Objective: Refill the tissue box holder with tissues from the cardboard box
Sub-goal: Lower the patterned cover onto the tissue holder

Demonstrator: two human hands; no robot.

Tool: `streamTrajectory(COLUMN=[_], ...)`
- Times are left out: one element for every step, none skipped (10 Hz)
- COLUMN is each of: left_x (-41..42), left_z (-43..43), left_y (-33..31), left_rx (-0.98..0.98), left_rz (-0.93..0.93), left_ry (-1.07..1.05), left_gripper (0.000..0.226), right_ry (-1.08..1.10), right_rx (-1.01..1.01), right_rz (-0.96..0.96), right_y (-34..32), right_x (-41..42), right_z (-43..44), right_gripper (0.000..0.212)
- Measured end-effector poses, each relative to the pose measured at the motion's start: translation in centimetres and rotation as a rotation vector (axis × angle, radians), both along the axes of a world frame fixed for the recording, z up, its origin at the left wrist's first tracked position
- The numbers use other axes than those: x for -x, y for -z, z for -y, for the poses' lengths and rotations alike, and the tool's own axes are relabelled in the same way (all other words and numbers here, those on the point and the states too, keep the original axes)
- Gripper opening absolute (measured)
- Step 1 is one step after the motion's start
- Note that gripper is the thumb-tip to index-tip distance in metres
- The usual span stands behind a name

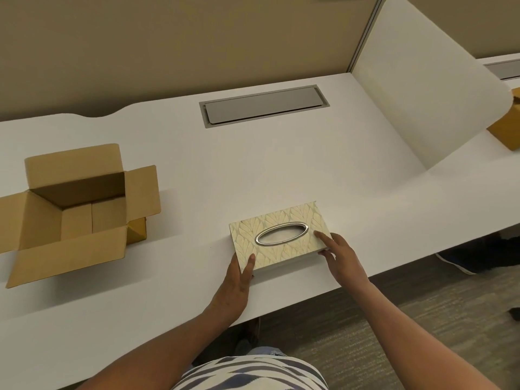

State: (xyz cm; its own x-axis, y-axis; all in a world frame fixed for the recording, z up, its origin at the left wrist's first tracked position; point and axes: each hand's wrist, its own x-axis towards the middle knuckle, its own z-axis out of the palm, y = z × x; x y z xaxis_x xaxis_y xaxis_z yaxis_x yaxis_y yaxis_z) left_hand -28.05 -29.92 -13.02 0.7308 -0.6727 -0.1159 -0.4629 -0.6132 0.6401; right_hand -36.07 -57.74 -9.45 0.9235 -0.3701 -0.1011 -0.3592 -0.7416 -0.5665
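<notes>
- Cream-and-gold leaf-pattern tissue box holder (277, 236) sits near the front edge of the white desk (309, 170), and we use it as our landmark.
- Its long axis runs left to right with the right end angled slightly away from us; the oval metal-rimmed slot (281, 233) faces up.
- Our left hand (239, 274) clasps the holder's near-left corner, thumb laid over the top, the other fingers out of sight.
- Our right hand (336, 256) is relaxed, not clenched, with fingertips resting on the holder's right end.
- So we have one hand at each short end, which looks like the setup for lifting or flipping it to get inside.
- Open cardboard box (76, 209) stands well off to the holder's left, flaps spread, so our left hand is the nearer one for reaching into it.
- Inside the cardboard box we only see brown surfaces; we can't tell whether tissues are in there.
- A grey hatch (263, 105) sits in the desk behind the holder.
</notes>
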Motion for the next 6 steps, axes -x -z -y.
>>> streamTrajectory(left_x=[0.3,0.5,0.0,-0.6,-1.6,-3.4], left_z=[-0.1,-0.1,-0.6,-1.5,-3.0,-4.0], left_y=[0.6,0.1,-0.3,-1.2,-2.2,-3.7], left_rx=[0.005,-0.010,-0.013,-0.104,-0.109,-0.093], left_rz=[-0.002,-0.039,0.184,0.115,0.130,0.118], left_ry=[0.021,-0.010,-0.003,0.040,0.032,-0.022], left_gripper=[0.063,0.067,0.099,0.084,0.072,0.069], right_ry=[0.017,0.044,0.041,0.102,0.186,0.251], right_rx=[-0.022,-0.028,0.031,0.125,0.203,0.311], right_rz=[0.026,0.023,0.028,-0.029,-0.031,0.051], right_y=[0.2,0.0,-0.2,-0.7,-1.4,-2.7], right_x=[0.2,0.1,0.2,0.0,-1.1,-2.9], right_z=[-0.4,-0.8,-1.3,-2.3,-3.4,-5.6], right_gripper=[0.053,0.054,0.054,0.055,0.047,0.039])
